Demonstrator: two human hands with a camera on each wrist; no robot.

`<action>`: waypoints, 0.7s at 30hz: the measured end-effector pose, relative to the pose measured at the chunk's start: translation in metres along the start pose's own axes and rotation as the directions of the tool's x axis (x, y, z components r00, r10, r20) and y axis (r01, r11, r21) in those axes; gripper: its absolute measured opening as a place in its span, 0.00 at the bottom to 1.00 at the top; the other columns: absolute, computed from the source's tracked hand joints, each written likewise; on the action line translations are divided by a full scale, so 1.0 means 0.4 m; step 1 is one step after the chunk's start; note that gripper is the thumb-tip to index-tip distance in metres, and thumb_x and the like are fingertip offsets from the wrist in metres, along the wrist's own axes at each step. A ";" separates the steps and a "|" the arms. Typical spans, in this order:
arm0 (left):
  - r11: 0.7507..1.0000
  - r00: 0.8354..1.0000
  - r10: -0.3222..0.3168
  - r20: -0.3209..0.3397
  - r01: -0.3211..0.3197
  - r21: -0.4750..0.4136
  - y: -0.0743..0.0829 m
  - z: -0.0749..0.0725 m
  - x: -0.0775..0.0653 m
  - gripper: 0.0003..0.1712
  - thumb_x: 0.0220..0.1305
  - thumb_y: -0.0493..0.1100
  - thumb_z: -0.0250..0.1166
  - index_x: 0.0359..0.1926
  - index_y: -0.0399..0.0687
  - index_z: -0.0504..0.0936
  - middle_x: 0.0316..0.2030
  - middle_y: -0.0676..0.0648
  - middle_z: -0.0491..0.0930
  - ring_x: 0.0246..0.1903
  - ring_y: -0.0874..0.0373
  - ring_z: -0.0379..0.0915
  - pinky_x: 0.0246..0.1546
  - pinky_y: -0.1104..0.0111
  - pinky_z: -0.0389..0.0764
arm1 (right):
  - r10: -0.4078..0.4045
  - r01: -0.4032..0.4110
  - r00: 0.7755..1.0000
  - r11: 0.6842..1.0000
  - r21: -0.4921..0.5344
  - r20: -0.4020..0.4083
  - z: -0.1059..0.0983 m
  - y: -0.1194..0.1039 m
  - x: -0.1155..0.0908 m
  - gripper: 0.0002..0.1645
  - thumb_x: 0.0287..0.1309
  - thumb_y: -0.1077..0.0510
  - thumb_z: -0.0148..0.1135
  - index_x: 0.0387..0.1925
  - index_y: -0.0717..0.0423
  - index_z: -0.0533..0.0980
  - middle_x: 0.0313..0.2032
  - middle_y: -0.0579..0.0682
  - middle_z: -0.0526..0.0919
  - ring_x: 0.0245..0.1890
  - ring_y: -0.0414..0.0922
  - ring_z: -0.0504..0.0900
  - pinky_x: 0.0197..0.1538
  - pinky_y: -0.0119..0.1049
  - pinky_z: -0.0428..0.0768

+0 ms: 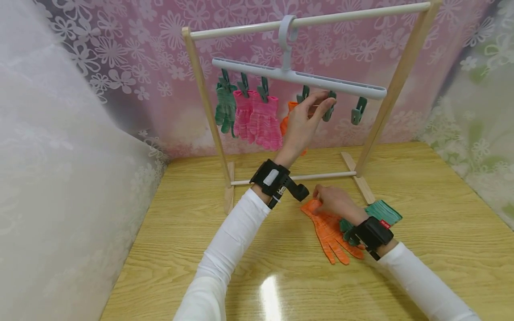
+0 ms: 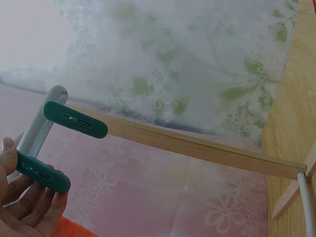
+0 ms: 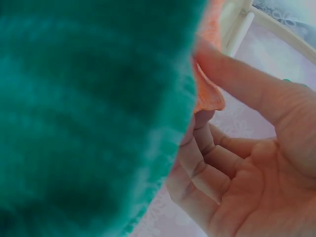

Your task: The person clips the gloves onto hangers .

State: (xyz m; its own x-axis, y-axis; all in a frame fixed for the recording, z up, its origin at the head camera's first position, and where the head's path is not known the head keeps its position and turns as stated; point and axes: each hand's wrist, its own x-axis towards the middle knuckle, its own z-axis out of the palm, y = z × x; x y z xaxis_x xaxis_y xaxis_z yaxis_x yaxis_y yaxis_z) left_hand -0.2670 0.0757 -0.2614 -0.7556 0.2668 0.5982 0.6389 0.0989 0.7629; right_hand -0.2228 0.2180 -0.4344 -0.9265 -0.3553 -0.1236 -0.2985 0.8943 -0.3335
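My left hand (image 1: 303, 122) is raised to the grey hanger (image 1: 337, 84) and pinches a dark green clip (image 1: 329, 107) between thumb and fingers. The left wrist view shows that clip (image 2: 43, 173) held at its side, with another green clip (image 2: 75, 120) hanging beyond it. Down on the table, my right hand (image 1: 339, 203) pinches the cuff of an orange glove (image 1: 331, 232), whose fingers lie toward me. A green glove (image 1: 383, 213) lies partly beneath my right wrist; its blurred fabric (image 3: 89, 108) fills much of the right wrist view, beside the orange cuff (image 3: 210, 94).
From the hanger's clips hang a green glove (image 1: 225, 107), pink gloves (image 1: 265, 120) and an orange glove (image 1: 284, 125) partly behind my left hand. A wooden rack (image 1: 395, 89) with a white top rod (image 1: 361, 15) carries the hanger. Patterned curtains surround the wooden table (image 1: 180, 258).
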 end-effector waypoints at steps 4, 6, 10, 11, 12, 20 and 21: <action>1.000 1.000 -0.004 0.004 0.004 -0.003 0.001 0.000 0.000 0.21 0.65 0.48 0.57 0.56 0.47 0.75 0.48 0.47 0.81 0.45 0.72 0.71 0.50 0.77 0.74 | 0.023 -0.023 1.000 0.999 0.045 0.019 -0.007 0.002 0.003 0.27 0.44 0.51 0.71 0.45 0.60 0.76 0.30 0.53 0.79 0.26 0.45 0.73 0.29 0.40 0.75; 1.000 1.000 -0.006 0.004 0.006 -0.002 0.002 -0.001 0.000 0.21 0.65 0.48 0.57 0.56 0.47 0.75 0.49 0.47 0.81 0.45 0.71 0.71 0.50 0.77 0.74 | 0.017 -0.019 1.000 0.999 0.051 0.021 -0.011 0.003 0.003 0.25 0.44 0.51 0.71 0.44 0.60 0.77 0.31 0.53 0.79 0.27 0.46 0.73 0.31 0.42 0.76; 1.000 1.000 -0.012 0.009 0.012 0.001 0.004 -0.002 -0.001 0.21 0.65 0.49 0.57 0.56 0.47 0.75 0.49 0.48 0.80 0.46 0.70 0.71 0.50 0.77 0.73 | -0.017 0.017 1.000 0.998 0.054 -0.011 -0.016 0.007 0.002 0.20 0.48 0.52 0.69 0.42 0.58 0.79 0.31 0.53 0.79 0.27 0.45 0.73 0.32 0.42 0.76; 1.000 1.000 -0.014 0.010 0.014 0.001 0.005 -0.002 -0.001 0.21 0.65 0.49 0.57 0.56 0.48 0.75 0.49 0.48 0.80 0.46 0.71 0.71 0.50 0.77 0.73 | -0.022 0.023 0.999 0.998 0.061 -0.025 -0.018 0.007 0.000 0.18 0.49 0.51 0.68 0.41 0.58 0.79 0.31 0.53 0.80 0.27 0.45 0.73 0.32 0.42 0.76; 1.000 1.000 -0.016 0.012 0.016 0.000 0.005 -0.001 -0.001 0.21 0.65 0.49 0.57 0.56 0.48 0.75 0.49 0.48 0.80 0.46 0.71 0.70 0.50 0.77 0.73 | -0.024 0.027 0.999 0.997 0.074 -0.042 -0.020 0.007 -0.002 0.17 0.50 0.51 0.67 0.40 0.57 0.79 0.32 0.53 0.80 0.26 0.45 0.73 0.31 0.41 0.76; 1.000 1.000 -0.027 0.015 0.027 -0.003 0.009 0.000 0.003 0.21 0.65 0.50 0.56 0.56 0.49 0.75 0.50 0.49 0.80 0.46 0.73 0.70 0.51 0.78 0.73 | -0.055 0.092 0.984 0.971 0.218 -0.172 -0.049 0.017 -0.016 0.16 0.57 0.53 0.61 0.40 0.61 0.76 0.40 0.64 0.80 0.37 0.54 0.78 0.39 0.50 0.80; 1.000 1.000 -0.026 0.015 0.026 -0.001 0.009 0.001 0.003 0.21 0.65 0.50 0.56 0.56 0.48 0.75 0.50 0.49 0.80 0.46 0.73 0.70 0.51 0.78 0.73 | -0.052 0.094 0.981 0.970 0.223 -0.189 -0.054 0.017 -0.017 0.16 0.56 0.53 0.62 0.41 0.62 0.76 0.40 0.64 0.81 0.37 0.55 0.78 0.40 0.51 0.80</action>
State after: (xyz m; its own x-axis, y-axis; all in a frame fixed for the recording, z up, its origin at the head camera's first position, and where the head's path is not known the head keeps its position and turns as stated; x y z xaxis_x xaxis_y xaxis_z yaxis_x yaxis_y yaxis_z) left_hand -0.2656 0.0768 -0.2582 -0.7697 0.2784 0.5746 0.6190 0.1051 0.7783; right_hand -0.2235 0.2326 -0.4156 -0.9364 -0.3433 0.0733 -0.3260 0.7734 -0.5437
